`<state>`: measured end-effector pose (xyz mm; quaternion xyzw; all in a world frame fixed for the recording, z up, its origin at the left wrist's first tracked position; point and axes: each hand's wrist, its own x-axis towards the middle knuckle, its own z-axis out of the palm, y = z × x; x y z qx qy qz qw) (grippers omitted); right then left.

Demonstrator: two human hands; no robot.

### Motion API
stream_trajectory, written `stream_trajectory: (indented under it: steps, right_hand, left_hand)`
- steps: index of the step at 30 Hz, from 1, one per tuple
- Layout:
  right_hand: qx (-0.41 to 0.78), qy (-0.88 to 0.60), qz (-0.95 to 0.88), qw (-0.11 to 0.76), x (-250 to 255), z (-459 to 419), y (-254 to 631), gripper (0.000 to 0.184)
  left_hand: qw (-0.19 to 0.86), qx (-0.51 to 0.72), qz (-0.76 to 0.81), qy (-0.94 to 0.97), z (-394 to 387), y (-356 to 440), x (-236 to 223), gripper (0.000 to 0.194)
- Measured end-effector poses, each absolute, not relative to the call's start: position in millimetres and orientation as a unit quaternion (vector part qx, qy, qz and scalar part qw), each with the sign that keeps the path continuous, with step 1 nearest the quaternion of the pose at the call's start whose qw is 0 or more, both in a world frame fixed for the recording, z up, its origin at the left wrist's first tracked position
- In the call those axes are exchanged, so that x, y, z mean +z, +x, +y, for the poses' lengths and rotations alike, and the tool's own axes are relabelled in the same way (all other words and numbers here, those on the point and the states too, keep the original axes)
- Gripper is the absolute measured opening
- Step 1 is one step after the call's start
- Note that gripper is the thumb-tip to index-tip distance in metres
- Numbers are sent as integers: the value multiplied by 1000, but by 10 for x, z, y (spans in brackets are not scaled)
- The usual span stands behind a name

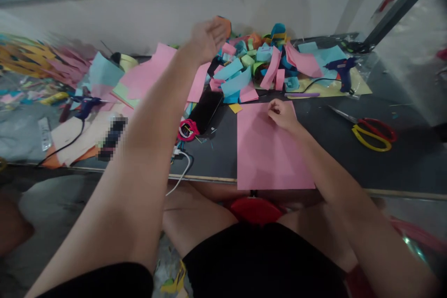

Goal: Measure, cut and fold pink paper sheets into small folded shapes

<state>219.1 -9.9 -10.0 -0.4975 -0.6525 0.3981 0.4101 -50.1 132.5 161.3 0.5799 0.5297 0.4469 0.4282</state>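
Observation:
My left hand (pixel 209 39) stretches out over the far side of the table, slightly blurred. Its fingers are extended in front of an orange paper piece (pixel 224 26); the thumb is hidden. Below and right of it lies a heap of cut and folded paper strips (pixel 237 81) in blue, pink, green and orange. My right hand (pixel 282 114) rests on the upper part of a pink paper sheet (pixel 272 158), fingers loosely curled, with nothing visible in them. The sheet lies flat, its lower end overhanging the table's front edge.
Scissors (pixel 372 132) with red and yellow handles lie right. A blue glue gun (pixel 344 74) lies behind them, another glue gun (pixel 85 104) at left. A black phone (pixel 206 111), pink cord (pixel 187 130) and white cable (pixel 188 163) lie between my arms. A person's leg (pixel 56 214) shows lower left.

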Motion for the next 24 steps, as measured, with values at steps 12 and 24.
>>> stream_trajectory:
  steps: [12, 24]
  right_hand:
    - [397, -498, -658, 402, -92, -119, 2164, 16]
    - [389, -503, -662, 396, -92, -121, 2180, 15]
  left_hand:
    - [236, -223, 560, 763, -31, -1613, 1104, 12]
    - [294, 458, 596, 590, 331, -2286, 1472, 22]
